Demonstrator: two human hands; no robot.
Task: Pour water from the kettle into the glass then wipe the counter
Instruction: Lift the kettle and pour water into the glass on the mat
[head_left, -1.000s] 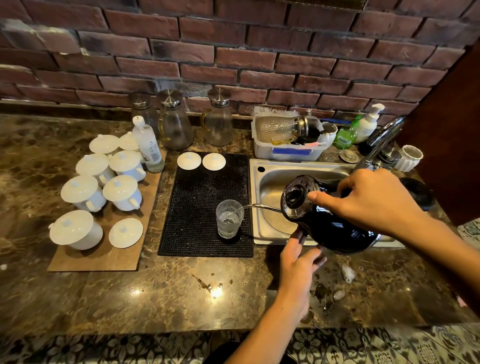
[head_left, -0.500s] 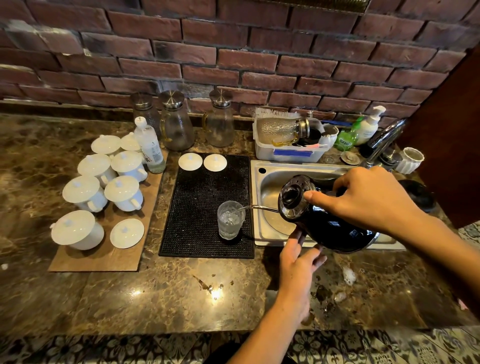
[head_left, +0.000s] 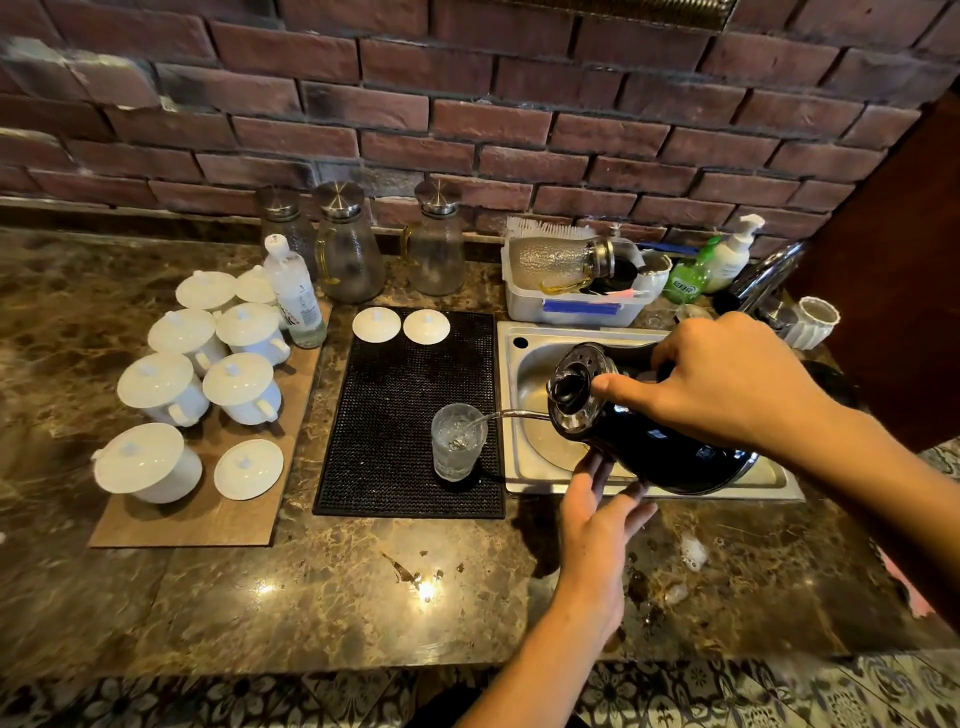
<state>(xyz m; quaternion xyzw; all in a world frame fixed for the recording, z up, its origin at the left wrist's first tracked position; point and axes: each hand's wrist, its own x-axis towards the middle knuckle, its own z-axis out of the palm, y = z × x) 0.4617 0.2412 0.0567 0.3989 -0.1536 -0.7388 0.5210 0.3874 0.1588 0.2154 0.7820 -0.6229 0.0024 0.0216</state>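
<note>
The person's body shows as 2 bare forearms and 2 hands. The left hand (head_left: 597, 512) wears no glove, ring or wristband, and its forearm is uncovered down to the bottom edge of the view, with no sleeve cuff visible. The right hand (head_left: 727, 382) is likewise bare, with no watch or jewellery, and its forearm runs uncovered to the right edge. The nails that show are short and unpainted.

Glass (head_left: 459, 441) on mat (head_left: 405, 395); sink (head_left: 530, 364) right of mat.
</note>
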